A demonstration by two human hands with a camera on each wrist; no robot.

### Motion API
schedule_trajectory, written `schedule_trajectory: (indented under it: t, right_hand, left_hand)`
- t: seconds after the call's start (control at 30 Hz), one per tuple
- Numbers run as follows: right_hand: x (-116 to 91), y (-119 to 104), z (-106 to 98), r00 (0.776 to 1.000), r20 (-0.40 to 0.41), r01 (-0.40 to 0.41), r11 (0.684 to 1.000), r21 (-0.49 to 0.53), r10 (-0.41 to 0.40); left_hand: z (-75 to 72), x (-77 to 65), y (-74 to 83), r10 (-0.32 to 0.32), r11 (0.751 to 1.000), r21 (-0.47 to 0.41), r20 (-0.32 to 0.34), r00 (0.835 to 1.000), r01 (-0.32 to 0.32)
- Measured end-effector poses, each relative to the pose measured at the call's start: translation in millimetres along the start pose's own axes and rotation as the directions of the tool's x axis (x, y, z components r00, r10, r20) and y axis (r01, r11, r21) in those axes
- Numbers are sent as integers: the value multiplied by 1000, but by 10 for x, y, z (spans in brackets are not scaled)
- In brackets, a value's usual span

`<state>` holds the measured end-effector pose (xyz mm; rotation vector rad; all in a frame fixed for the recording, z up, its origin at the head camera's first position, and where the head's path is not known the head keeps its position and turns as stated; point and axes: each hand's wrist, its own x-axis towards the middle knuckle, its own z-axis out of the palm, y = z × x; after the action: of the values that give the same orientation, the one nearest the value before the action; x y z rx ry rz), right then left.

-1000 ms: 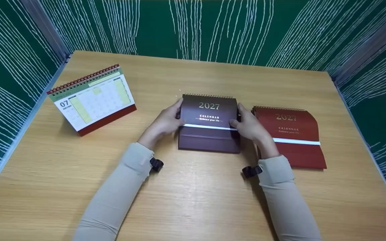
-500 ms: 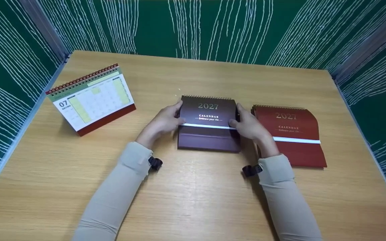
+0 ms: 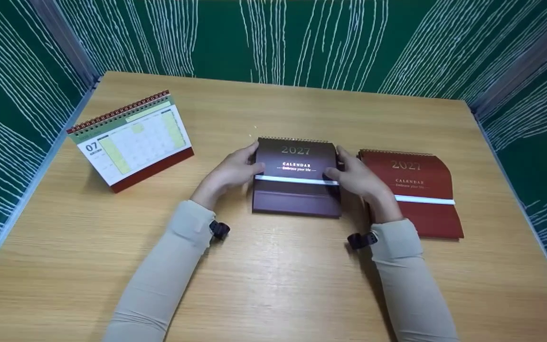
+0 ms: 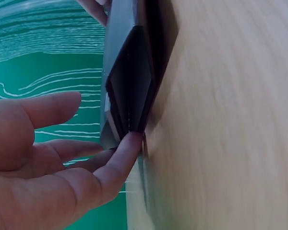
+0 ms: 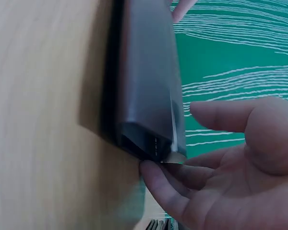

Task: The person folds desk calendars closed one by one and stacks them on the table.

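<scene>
A dark brown 2027 desk calendar (image 3: 296, 157) lies folded low on the table, a white band (image 3: 297, 179) across its cover. Either side of it is a hand. At its left edge, the left hand (image 3: 235, 167) has its fingertips against the calendar; the left wrist view shows the thumb (image 4: 62, 106) standing clear of the cover. The right hand (image 3: 360, 178) is alike at the right edge, its fingertips (image 5: 151, 170) touching the lower corner and its thumb apart. Both wrist views show a gap between the folded panels at the calendar's end.
To the right, partly behind the right hand and forearm, lies a banded red 2027 calendar (image 3: 425, 183). A red-based calendar (image 3: 145, 140) stands propped at the back left, showing page 07. Green walls (image 3: 226, 38) with white lines border the wooden table (image 3: 273, 285).
The dark calendar's spiral edge has come down slightly toward the person. The left thumb has shifted up off the white band. Both other calendars have stayed put.
</scene>
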<state>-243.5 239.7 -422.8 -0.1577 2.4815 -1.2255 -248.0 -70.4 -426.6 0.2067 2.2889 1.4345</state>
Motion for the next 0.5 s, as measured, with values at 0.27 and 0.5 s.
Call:
schedule_trajectory:
  t: [0.27,0.5]
  right_hand:
    - [-67,-80,-59,999,-45,21,1000,1,-21]
    - [2,-277,-150,985,-134,72,971,-228,-105]
  left_hand:
    - [-114,-115,98,56,993,111,-56,997,-50]
    - [-123,-61,292,108,946,319,-136,985,-60]
